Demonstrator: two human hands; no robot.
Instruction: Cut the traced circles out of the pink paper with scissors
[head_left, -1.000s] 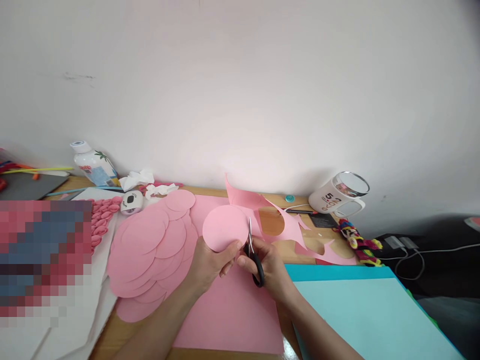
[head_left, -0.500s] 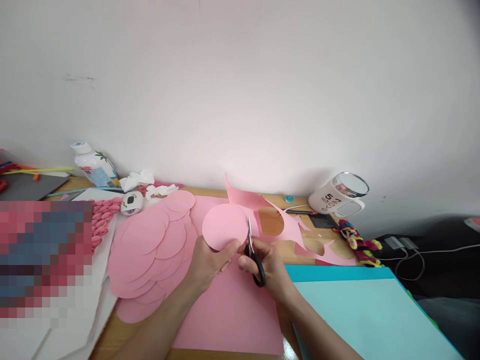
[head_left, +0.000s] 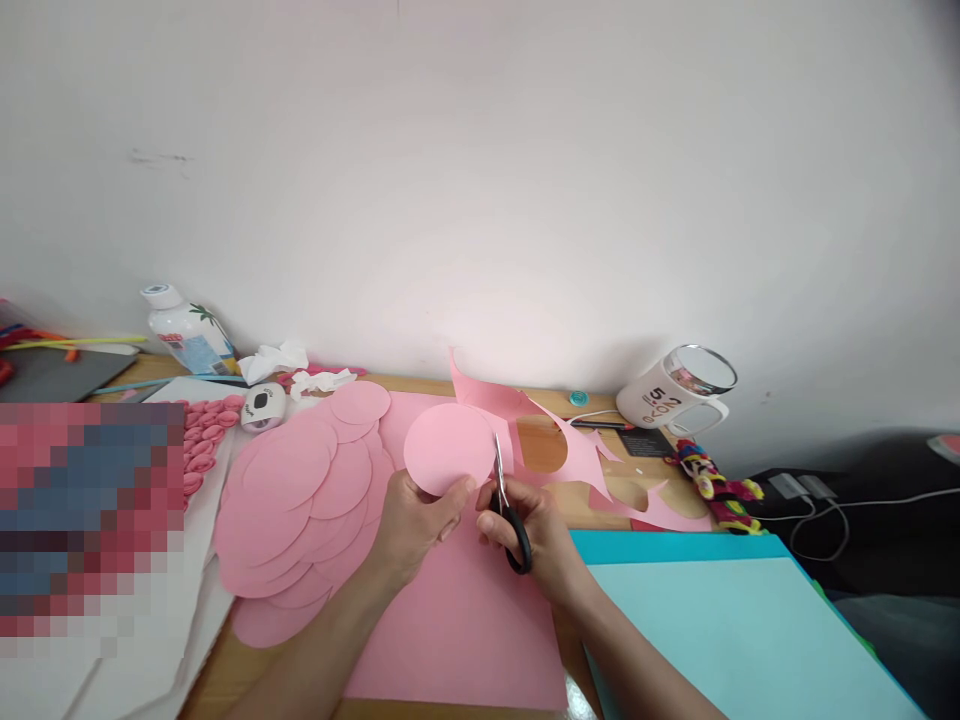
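Note:
My left hand (head_left: pixel 420 520) pinches the lower edge of a pink paper circle (head_left: pixel 448 447) between thumb and fingers. In my right hand (head_left: pixel 536 530) is a pair of scissors (head_left: pixel 516 535) with black handles, its blades pointing up along the circle's right edge. The blades look closed or nearly so. Beneath both hands lies a large pink paper sheet (head_left: pixel 457 640). To the left, many overlapping pink circles (head_left: pixel 289 500) form a pile. Behind the scissors, a pink paper scrap (head_left: pixel 555 480) with round holes curls upward against the wall.
A white mug (head_left: pixel 671 390) stands at the back right beside a colourful toy figure (head_left: pixel 716 485). Light blue sheets (head_left: pixel 735 620) lie at the right front. At the back left are a bottle (head_left: pixel 189 330), crumpled tissue (head_left: pixel 274 360) and a small white device (head_left: pixel 264 407).
The paper circle has tilted back slightly in my left hand, with its lower edge a little higher. My right hand and the scissors have barely moved.

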